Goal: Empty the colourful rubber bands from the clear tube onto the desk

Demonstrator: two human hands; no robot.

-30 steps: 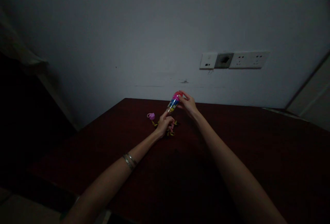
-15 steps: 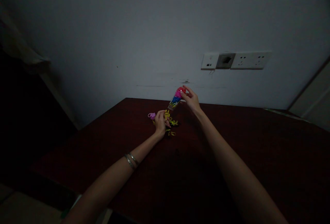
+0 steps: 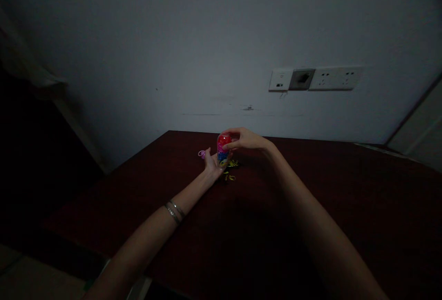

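Observation:
My right hand (image 3: 247, 139) grips a clear jar (image 3: 223, 147) by its rounded end, thumb on the near side. The jar is tipped mouth down, with red, pink, blue and yellow layers of small rubber bands inside. Beneath it my left hand (image 3: 212, 163) lies palm up with the thumb apart, and the jar's mouth is at the palm. Loose yellow rubber bands (image 3: 233, 164) are on the table just right of that palm, a few nearer me. A small purple piece with a loop, perhaps the lid (image 3: 202, 154), sits left of my left thumb.
The dark red wooden table (image 3: 165, 166) reaches back to a pale wall (image 3: 207, 60). Sockets and a switch panel (image 3: 329, 79) are fixed to the wall at the right. The table's left edge drops off into a dark area.
My right hand has brought the jar left and down, turning it more upright, onto my left palm. My left hand has opened out from its curl around the yellow bands.

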